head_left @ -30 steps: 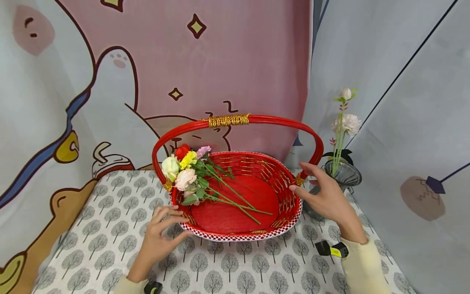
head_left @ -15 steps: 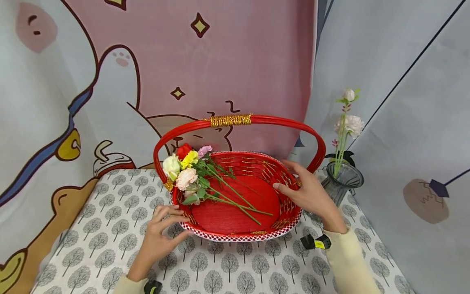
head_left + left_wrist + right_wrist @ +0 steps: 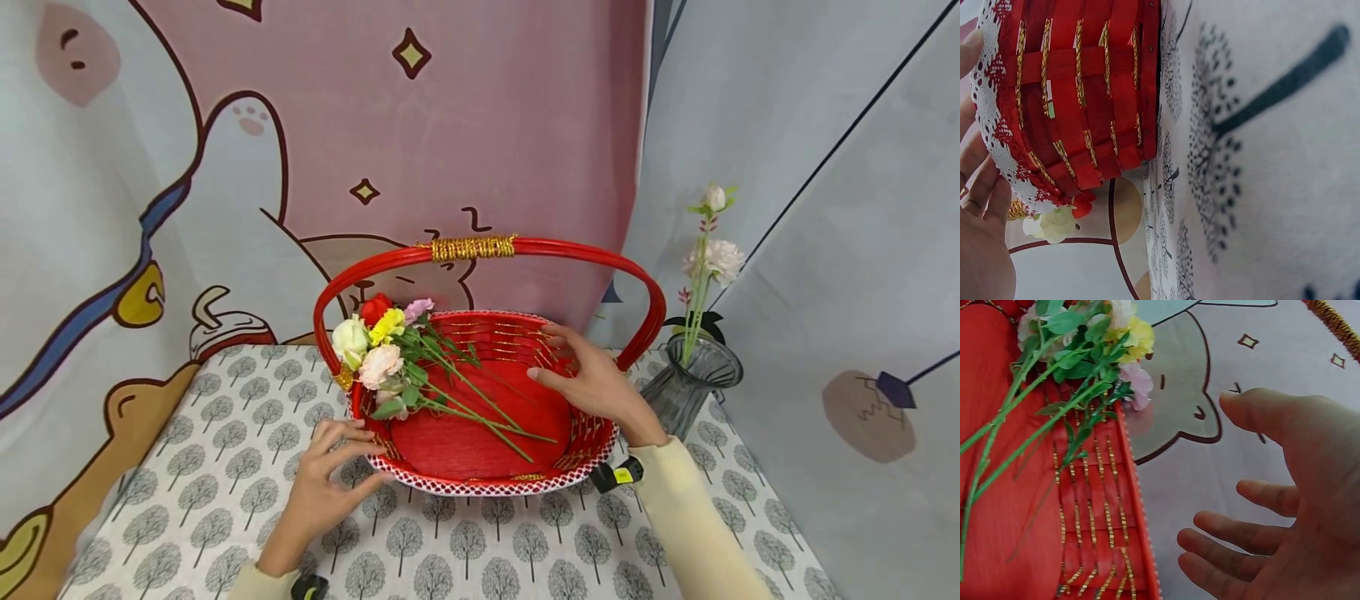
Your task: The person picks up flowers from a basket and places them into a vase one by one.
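A red woven basket (image 3: 480, 422) with a white lace trim and a tall arched handle (image 3: 585, 252) stands on the table. Artificial flowers (image 3: 378, 362) in white, pink, yellow, red and lilac lie in its left side, their green stems slanting across the floor of the basket. At the front left rim, my left hand (image 3: 318, 483) rests its relaxed fingers on the lace trim (image 3: 991, 119). My right hand (image 3: 596, 385) hovers over the basket's right side, fingers apart and holding nothing. The right wrist view shows that hand (image 3: 1297, 512) beside the flowers (image 3: 1094, 356).
To the right of the basket stands a grey glass vase (image 3: 681, 392) with pale pink flowers (image 3: 720, 261) in it. A tree-patterned cloth (image 3: 468, 542) covers the table. Behind hangs a pink cartoon curtain (image 3: 517, 125), with a grey one on the right.
My right hand has moved left from beside the handle's right end to over the basket's inside. The left hand has stayed on the rim, and the flowers have not moved.
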A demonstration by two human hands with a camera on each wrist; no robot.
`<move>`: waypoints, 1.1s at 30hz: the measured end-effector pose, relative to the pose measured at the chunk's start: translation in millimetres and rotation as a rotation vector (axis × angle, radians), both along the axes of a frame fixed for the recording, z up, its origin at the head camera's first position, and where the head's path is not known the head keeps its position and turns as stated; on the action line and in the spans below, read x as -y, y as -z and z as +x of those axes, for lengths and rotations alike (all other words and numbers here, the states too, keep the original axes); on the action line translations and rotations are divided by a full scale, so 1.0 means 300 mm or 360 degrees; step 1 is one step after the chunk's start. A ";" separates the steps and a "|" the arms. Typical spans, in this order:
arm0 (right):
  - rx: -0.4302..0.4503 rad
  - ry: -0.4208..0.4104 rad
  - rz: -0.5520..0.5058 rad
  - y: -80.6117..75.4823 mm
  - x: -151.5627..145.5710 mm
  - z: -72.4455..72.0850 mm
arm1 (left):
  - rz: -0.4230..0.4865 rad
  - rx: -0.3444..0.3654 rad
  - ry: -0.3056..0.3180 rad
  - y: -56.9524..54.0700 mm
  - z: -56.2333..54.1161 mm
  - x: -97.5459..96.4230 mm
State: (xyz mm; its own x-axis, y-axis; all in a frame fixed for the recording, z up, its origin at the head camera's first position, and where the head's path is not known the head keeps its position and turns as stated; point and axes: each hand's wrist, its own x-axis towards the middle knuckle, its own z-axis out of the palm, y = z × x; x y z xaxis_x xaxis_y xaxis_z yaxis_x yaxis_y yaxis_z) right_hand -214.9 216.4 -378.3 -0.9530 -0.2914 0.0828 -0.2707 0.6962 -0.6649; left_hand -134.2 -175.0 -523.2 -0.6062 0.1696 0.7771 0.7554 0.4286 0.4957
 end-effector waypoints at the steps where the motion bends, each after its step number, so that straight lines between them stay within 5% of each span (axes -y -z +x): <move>1: 0.0015 0.0001 -0.0001 0.004 0.004 -0.008 | 0.0002 -0.0003 0.0003 0.000 -0.001 0.000; 27: 0.0313 -0.0105 0.0132 0.094 0.107 -0.162 | -0.0007 -0.0002 -0.0019 -0.003 0.000 0.000; 33: 0.0431 -0.0046 0.0073 0.132 0.122 -0.199 | 0.0006 -0.0003 -0.0004 0.002 0.004 0.001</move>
State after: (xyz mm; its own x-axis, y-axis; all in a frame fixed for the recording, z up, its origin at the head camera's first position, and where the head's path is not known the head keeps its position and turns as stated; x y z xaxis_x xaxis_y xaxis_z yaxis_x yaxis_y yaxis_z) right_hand -274.6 179.9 -417.9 -0.9298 -0.3165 -0.1879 -0.1076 0.7219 -0.6836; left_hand -133.1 -175.3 -523.7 -0.6049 0.1650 0.7790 0.7554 0.4285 0.4958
